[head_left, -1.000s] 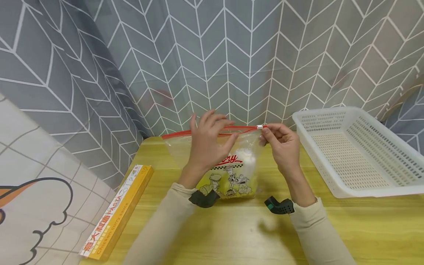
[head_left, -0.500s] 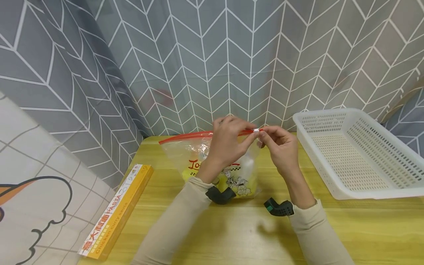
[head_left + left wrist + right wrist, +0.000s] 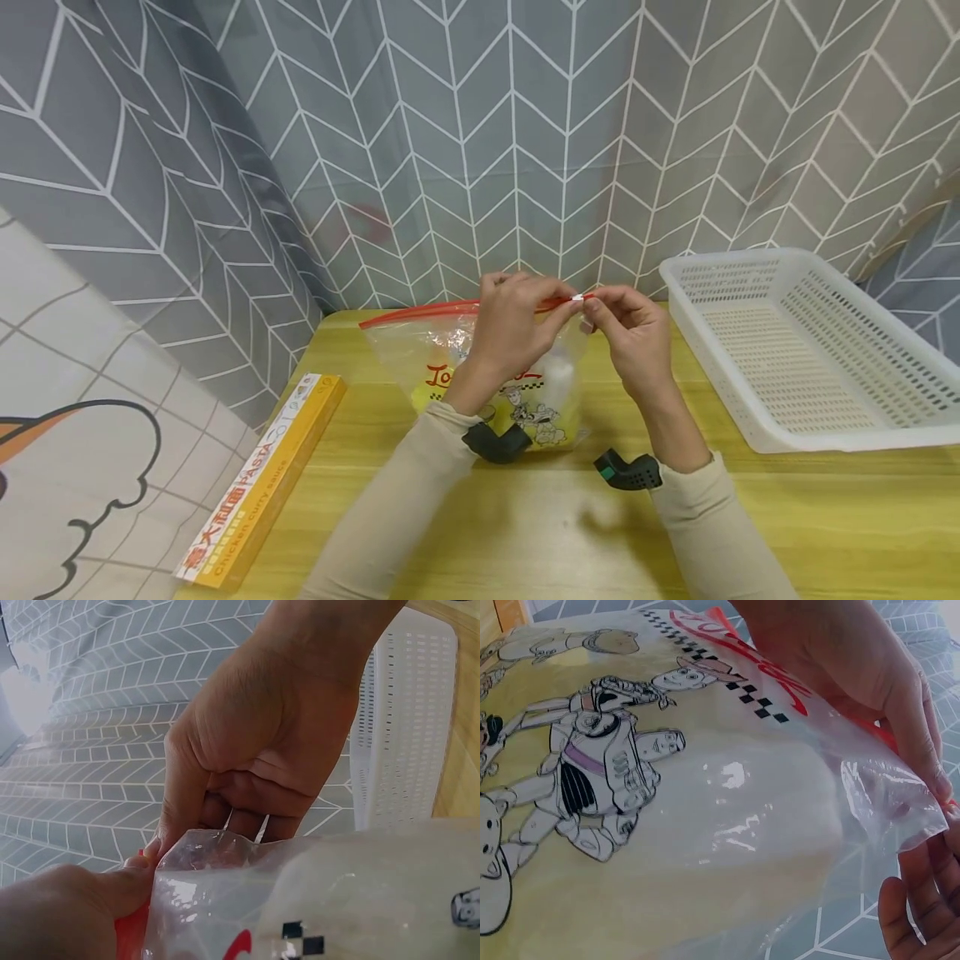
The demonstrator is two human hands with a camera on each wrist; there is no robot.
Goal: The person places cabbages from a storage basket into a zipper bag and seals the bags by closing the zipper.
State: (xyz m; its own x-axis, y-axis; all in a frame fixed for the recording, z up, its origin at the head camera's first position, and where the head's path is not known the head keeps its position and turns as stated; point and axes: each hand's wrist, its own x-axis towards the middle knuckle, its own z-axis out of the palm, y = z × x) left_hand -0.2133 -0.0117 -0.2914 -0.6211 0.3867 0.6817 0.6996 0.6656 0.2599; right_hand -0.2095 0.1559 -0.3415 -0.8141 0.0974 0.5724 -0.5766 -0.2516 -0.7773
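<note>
A clear slider zip bag (image 3: 551, 375) with a red zip strip (image 3: 420, 312) and printed cartoon figures stands on the table, with something pale and rounded inside. At the strip's right end, my left hand (image 3: 513, 325) pinches the zip at the small white slider (image 3: 577, 297). Just beyond it, my right hand (image 3: 637, 342) holds the bag's top right corner between thumb and forefinger. The two hands' fingertips nearly meet in the left wrist view, where the right hand (image 3: 262, 727) covers much of the scene. The right wrist view shows the bag's printed face (image 3: 622, 757) close up.
A white perforated plastic basket (image 3: 720, 367) stands at the right of the wooden table (image 3: 540, 533). Along the left edge lies a long yellow and white pasta box (image 3: 262, 483). A grey patterned curtain (image 3: 480, 150) hangs behind the table.
My left hand has moved right, from spread fingers over the bag's middle to a pinch at the slider. The right hand keeps its hold on the corner.
</note>
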